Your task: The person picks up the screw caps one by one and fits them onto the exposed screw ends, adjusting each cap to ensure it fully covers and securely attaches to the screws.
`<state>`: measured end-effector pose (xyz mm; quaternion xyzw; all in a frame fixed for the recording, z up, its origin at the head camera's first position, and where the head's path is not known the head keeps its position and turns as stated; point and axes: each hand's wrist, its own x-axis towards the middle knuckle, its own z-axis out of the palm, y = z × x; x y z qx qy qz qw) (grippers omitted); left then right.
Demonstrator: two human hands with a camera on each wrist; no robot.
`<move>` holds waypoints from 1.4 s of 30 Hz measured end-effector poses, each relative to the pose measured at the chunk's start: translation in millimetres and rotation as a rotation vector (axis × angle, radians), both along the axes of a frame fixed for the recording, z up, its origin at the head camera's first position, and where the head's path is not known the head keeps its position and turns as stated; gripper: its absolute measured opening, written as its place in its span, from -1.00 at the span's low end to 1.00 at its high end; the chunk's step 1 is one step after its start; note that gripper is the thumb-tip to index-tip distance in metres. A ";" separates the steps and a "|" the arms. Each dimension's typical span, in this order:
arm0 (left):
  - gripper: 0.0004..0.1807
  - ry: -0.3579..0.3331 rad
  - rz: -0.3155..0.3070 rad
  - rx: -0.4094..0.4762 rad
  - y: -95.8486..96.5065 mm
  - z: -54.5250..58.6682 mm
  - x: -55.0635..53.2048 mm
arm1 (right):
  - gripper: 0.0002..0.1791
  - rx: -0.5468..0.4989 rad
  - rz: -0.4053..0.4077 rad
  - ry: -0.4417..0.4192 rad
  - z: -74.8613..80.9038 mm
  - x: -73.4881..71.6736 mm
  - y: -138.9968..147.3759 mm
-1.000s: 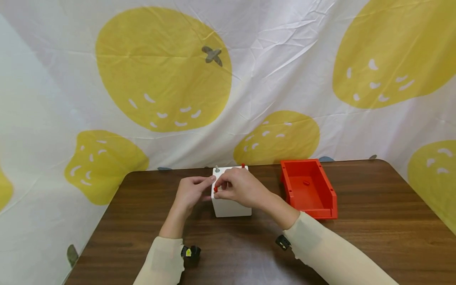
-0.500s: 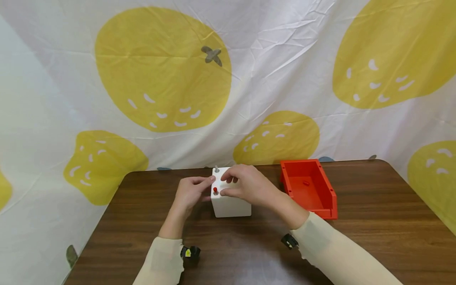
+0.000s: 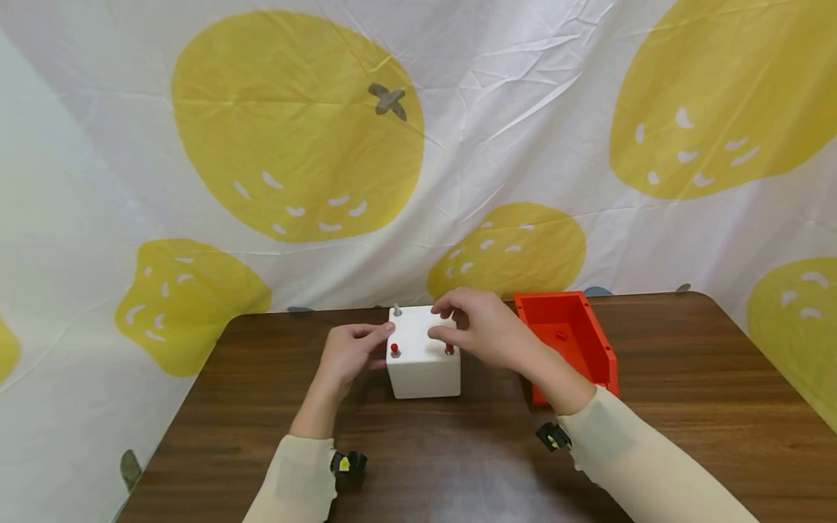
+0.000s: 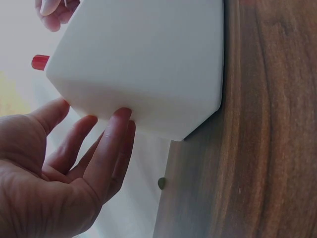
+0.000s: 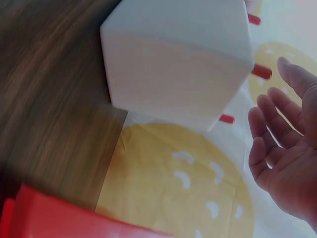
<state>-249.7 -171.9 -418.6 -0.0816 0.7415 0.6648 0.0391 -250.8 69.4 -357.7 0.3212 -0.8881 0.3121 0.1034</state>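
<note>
A white box (image 3: 423, 380) stands on the table with a small post at each top corner. Red caps cover the front left post (image 3: 394, 349), the front right post (image 3: 449, 349) and a third post (image 5: 227, 119), seen in the right wrist view. At the back left the metal post (image 3: 396, 310) is bare. My left hand (image 3: 346, 356) rests its thumb and extended fingertips against the box's left side. Over the box's right edge hovers my right hand (image 3: 487, 328), fingers loosely bent and apart from the thumb, holding nothing.
To the right of the box is an open red bin (image 3: 611, 367), partly behind my right forearm. One small red cap (image 3: 561, 335) lies on its floor. A fruit-print cloth (image 3: 510, 145) hangs just behind the wooden table (image 3: 458, 465).
My right hand has let go of the front left red cap and moved right across the box toward the bin, uncovering the front right cap. The left hand stays put.
</note>
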 end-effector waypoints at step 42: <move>-0.56 -0.005 0.003 0.002 0.8 2.1 2.2 | -0.73 0.160 -0.185 -0.035 -11.2 -29.8 118.9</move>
